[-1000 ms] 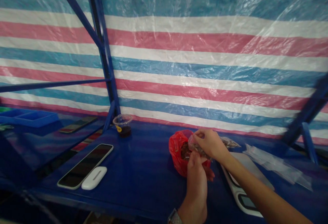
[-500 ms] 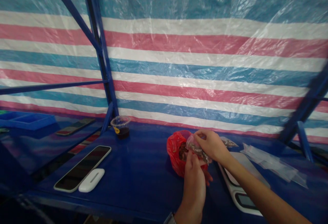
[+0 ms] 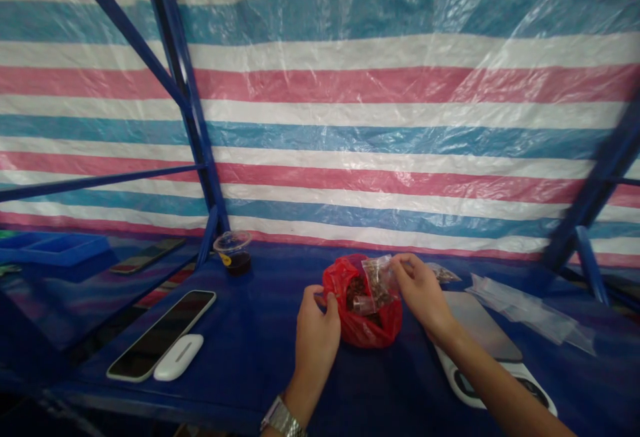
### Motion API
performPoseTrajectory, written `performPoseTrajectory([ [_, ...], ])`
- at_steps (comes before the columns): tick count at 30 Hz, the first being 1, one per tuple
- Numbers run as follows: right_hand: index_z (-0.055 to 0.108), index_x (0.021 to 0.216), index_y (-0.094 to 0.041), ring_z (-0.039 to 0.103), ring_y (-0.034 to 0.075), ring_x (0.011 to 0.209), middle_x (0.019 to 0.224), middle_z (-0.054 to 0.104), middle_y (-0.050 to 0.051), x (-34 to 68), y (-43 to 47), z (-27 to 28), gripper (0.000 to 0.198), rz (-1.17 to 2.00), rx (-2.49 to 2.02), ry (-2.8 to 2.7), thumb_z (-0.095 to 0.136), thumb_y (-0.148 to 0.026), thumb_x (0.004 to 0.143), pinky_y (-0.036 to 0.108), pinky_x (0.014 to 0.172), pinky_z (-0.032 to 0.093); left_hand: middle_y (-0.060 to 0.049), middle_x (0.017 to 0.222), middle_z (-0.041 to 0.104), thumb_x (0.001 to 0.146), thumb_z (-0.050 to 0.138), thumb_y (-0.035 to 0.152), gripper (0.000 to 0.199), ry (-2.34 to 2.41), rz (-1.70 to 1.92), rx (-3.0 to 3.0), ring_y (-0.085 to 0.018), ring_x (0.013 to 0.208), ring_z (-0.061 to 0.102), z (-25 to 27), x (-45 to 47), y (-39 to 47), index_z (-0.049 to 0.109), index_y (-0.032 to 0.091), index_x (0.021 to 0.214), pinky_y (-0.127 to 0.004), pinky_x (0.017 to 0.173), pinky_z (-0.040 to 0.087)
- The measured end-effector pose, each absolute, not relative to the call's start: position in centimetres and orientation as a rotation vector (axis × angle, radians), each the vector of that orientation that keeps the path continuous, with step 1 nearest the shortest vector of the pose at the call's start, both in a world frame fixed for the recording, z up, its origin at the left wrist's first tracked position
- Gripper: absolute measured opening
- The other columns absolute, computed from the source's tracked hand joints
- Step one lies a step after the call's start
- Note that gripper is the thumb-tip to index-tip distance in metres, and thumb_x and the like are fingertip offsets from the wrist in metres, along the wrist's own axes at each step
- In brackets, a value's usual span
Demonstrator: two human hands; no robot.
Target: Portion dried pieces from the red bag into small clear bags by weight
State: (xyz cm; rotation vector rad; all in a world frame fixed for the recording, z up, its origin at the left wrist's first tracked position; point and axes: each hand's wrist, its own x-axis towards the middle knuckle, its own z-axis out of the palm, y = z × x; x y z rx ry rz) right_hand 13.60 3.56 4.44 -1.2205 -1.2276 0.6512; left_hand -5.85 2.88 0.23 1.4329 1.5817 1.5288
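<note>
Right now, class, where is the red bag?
In the head view, the red bag sits on the blue table, low and just right of centre, between the left hand and the right hand, left of the scale.

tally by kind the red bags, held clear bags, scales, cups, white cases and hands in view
Red bag: 1
Held clear bag: 1
Scale: 1
Cup: 1
White case: 1
Hands: 2 (left hand, right hand)
Total: 7
</note>
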Motion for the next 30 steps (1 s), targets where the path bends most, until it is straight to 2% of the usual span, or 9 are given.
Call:
performPoseTrajectory([
  [6, 0.06, 0.092, -0.023, 0.073, 0.024, 0.072, 0.078, 0.076, 0.006, 13.9, 3.0, 4.3, 0.049, 0.663, -1.205, -1.208, 0.066, -0.07, 0.083, 0.035, 0.066, 0.06, 0.0, 0.075, 0.064, 0.088, 0.058, 0.03, 0.011, 1.412, 1.612, 1.535, -0.02, 0.065, 0.06, 0.1, -4.3, 3.8, 0.063, 0.023, 0.094, -0.03, 0.065, 0.046],
  [10, 0.059, 0.091, -0.023, 0.074, 0.025, 0.071, 0.078, 0.075, 0.006, 14.2, 2.7, 4.3, 0.051, 0.685, -1.194, -1.192, 0.067, -0.072, 0.081, 0.036, 0.066, 0.062, -0.001, 0.081, 0.066, 0.088, 0.057, 0.023, 0.011, 1.34, 1.64, 1.666, -0.02, 0.074, 0.061, 0.9, -3.7, 3.6, 0.068, 0.024, 0.091, -0.031, 0.072, 0.046],
  [14, 0.059, 0.091, -0.023, 0.075, 0.026, 0.076, 0.083, 0.077, 0.008, 14.4, 2.5, 4.2, 0.053, 0.699, -1.179, -1.174, 0.069, -0.075, 0.08, 0.037, 0.068, 0.063, -0.006, 0.098, 0.072, 0.092, 0.052, 0.021, 0.019, 1.291, 1.677, 1.733, -0.022, 0.089, 0.066, 0.9, -3.7, 3.6, 0.067, 0.022, 0.103, -0.034, 0.084, 0.052],
  [17, 0.059, 0.09, -0.023, 0.076, 0.027, 0.078, 0.086, 0.078, 0.009, 14.4, 2.5, 4.2, 0.055, 0.714, -1.163, -1.166, 0.069, -0.076, 0.078, 0.038, 0.069, 0.064, -0.006, 0.1, 0.071, 0.09, 0.051, 0.018, 0.022, 1.274, 1.659, 1.799, -0.023, 0.093, 0.067, 0.5, -3.9, 3.8, 0.068, 0.023, 0.103, -0.037, 0.087, 0.053],
  [20, 0.059, 0.09, -0.023, 0.076, 0.027, 0.076, 0.084, 0.078, 0.009, 14.4, 2.4, 4.2, 0.057, 0.717, -1.155, -1.165, 0.07, -0.077, 0.078, 0.037, 0.066, 0.063, -0.008, 0.102, 0.068, 0.091, 0.052, 0.019, 0.022, 1.339, 1.663, 1.802, -0.026, 0.094, 0.066, 0.3, -4.5, 3.9, 0.068, 0.022, 0.105, -0.043, 0.09, 0.055],
  [23, 0.059, 0.091, -0.023, 0.075, 0.026, 0.075, 0.084, 0.078, 0.009, 14.2, 2.0, 4.4, 0.058, 0.712, -1.149, -1.158, 0.069, -0.078, 0.078, 0.036, 0.067, 0.063, -0.013, 0.113, 0.061, 0.091, 0.055, 0.026, 0.025, 1.497, 1.713, 1.769, -0.033, 0.109, 0.062, 0.7, -5.1, 3.6, 0.068, 0.019, 0.111, -0.056, 0.102, 0.051],
  [25, 0.06, 0.092, -0.023, 0.075, 0.025, 0.075, 0.086, 0.077, 0.009, 14.2, 1.6, 4.6, 0.058, 0.704, -1.147, -1.157, 0.069, -0.078, 0.08, 0.036, 0.068, 0.063, -0.015, 0.115, 0.059, 0.092, 0.055, 0.03, 0.027, 1.579, 1.758, 1.792, -0.036, 0.115, 0.059, 1.3, -5.1, 3.0, 0.068, 0.019, 0.113, -0.059, 0.105, 0.049],
  [28, 0.063, 0.091, -0.022, 0.072, 0.024, 0.074, 0.085, 0.076, 0.008, 14.2, 0.6, 5.1, 0.057, 0.688, -1.133, -1.172, 0.07, -0.077, 0.081, 0.033, 0.064, 0.06, -0.013, 0.112, 0.066, 0.098, 0.052, 0.035, 0.025, 1.405, 1.75, 1.82, -0.033, 0.11, 0.064, 2.3, -3.8, 1.2, 0.068, 0.02, 0.111, -0.053, 0.102, 0.051],
  [30, 0.065, 0.09, -0.021, 0.07, 0.022, 0.071, 0.082, 0.075, 0.007, 14.4, -0.4, 5.5, 0.055, 0.687, -1.116, -1.192, 0.071, -0.075, 0.082, 0.03, 0.061, 0.058, -0.012, 0.113, 0.072, 0.102, 0.052, 0.041, 0.033, 1.204, 1.595, 1.702, -0.029, 0.103, 0.07, 2.6, -2.3, -0.1, 0.067, 0.022, 0.123, -0.045, 0.096, 0.056],
])
